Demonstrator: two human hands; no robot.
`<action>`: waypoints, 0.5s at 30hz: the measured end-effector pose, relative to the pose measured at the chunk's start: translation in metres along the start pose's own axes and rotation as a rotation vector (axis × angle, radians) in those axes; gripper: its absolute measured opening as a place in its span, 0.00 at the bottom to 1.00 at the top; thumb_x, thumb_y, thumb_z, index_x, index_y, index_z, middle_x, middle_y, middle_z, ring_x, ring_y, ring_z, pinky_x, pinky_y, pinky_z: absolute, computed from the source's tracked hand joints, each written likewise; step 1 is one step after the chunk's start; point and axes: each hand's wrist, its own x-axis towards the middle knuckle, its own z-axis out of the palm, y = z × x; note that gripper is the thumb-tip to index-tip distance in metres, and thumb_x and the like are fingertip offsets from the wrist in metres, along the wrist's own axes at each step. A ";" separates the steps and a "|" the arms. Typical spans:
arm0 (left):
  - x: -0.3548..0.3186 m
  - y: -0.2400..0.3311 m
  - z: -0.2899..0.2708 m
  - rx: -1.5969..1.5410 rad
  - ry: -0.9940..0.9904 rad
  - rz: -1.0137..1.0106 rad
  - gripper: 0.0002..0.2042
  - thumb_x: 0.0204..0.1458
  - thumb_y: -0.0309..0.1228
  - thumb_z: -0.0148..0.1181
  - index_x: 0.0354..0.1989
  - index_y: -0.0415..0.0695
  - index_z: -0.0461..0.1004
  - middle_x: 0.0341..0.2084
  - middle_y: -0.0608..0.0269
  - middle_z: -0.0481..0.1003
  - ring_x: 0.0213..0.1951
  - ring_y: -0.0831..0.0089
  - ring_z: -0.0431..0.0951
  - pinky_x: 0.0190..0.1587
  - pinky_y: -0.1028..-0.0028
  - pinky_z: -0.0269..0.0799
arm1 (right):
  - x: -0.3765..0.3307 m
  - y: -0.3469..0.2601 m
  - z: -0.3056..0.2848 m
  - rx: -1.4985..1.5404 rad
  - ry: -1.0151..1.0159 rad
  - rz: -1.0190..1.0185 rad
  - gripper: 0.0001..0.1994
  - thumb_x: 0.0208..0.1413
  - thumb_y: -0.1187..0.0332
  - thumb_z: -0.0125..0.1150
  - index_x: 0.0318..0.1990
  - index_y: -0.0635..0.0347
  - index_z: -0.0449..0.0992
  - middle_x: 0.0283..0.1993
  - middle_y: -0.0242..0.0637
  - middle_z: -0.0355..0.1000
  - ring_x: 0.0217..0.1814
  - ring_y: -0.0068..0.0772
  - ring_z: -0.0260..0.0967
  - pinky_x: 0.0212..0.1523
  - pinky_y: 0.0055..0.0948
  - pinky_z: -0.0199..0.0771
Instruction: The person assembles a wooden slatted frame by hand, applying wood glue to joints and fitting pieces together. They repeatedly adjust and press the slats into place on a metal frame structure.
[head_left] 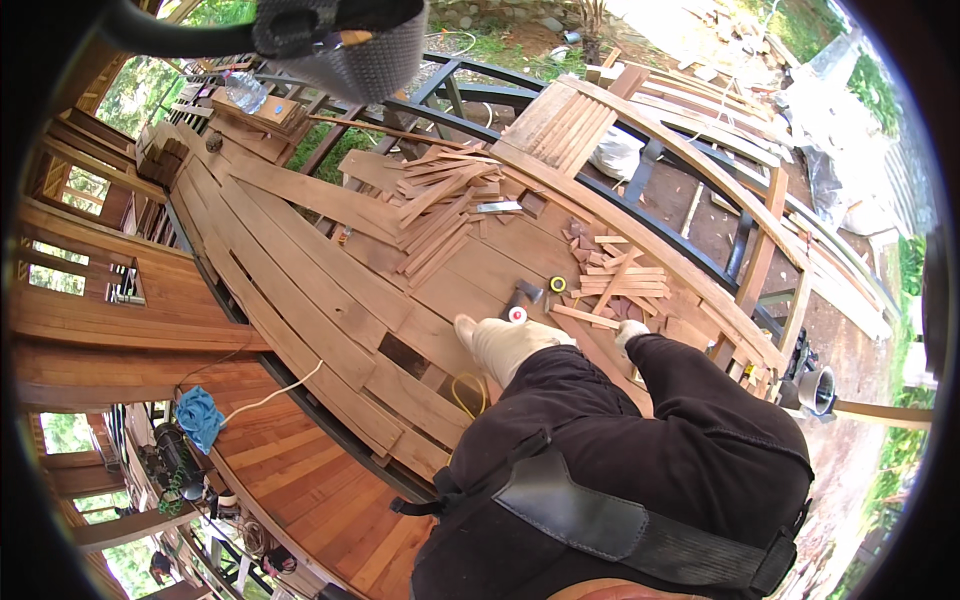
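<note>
A: Start with the head view. What are the hands gripping?
B: I can't tell. Neither the left hand nor the right hand is in view.
A: Then give me a landmark.
B: The round yellow-and-black item, lying on the deck boards ahead of the person's dark trousers.
A: Where is the wood nearest it?
B: A single pale strip lies just below and right of it. Right of it is a loose heap of short strips, some crossing others; above that heap, reddish-brown offcuts.
A: And on its left?
B: A dark tool head, just beside it. Slightly lower, a white cylinder with a red centre, then one cream boot. The other cream boot is to its lower right, by the strip's end; I can't tell if they touch.
A: Farther from it?
B: Up and left, a bigger pile of long strips, with a silvery bar at that pile's right side. Down and left, a yellow cord loop; well beyond that, a blue cloth. Above and right of it, outside the deck, a white sack.
</note>
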 end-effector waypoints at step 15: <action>0.214 0.313 -0.088 0.353 -0.074 0.269 0.12 0.64 0.36 0.59 0.53 0.46 0.76 0.33 0.58 0.82 0.34 0.62 0.83 0.37 0.65 0.80 | 0.173 -0.353 -0.068 0.358 -0.011 -0.212 0.22 0.55 0.60 0.63 0.53 0.63 0.78 0.45 0.51 0.82 0.40 0.47 0.82 0.44 0.39 0.81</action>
